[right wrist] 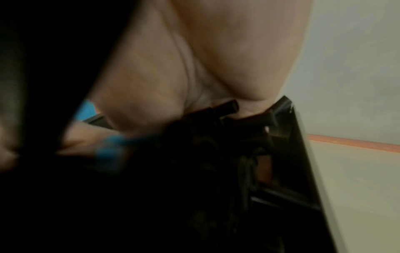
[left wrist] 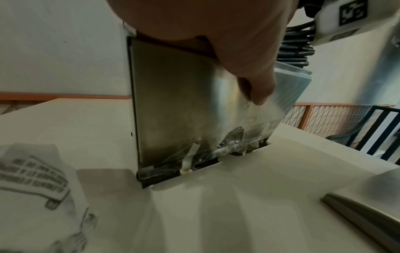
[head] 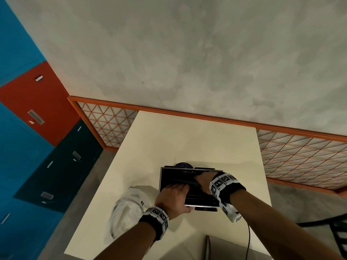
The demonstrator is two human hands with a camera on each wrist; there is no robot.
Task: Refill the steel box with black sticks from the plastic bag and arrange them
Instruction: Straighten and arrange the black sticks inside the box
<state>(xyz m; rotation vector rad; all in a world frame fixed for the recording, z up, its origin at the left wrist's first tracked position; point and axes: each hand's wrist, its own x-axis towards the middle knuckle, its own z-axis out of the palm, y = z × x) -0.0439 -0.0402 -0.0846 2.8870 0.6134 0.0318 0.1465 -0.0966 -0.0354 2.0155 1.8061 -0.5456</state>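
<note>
The steel box [head: 161, 184] stands on the cream table [head: 187, 139], filled with black sticks [head: 178, 178] lying lengthwise. My left hand [head: 175, 195] holds its near left corner, fingers over the rim and onto the sticks. The left wrist view shows the thumb [left wrist: 257, 85] pressed on the box's outer steel wall [left wrist: 173, 106]. My right hand [head: 202, 180] reaches into the box from the right, fingers curled down among the sticks. In the right wrist view a black stick end [right wrist: 227, 107] pokes out at the palm, beside the box wall [right wrist: 303, 154]. The white plastic bag [head: 125, 209] lies crumpled left of the box.
A purple round object [head: 183, 164] sits just behind the box. A grey flat piece [head: 216, 246] lies at the table's near edge, seen as a steel edge [left wrist: 357, 215]. An orange lattice fence [head: 300, 158] runs behind the table; lockers [head: 37, 102] stand at left.
</note>
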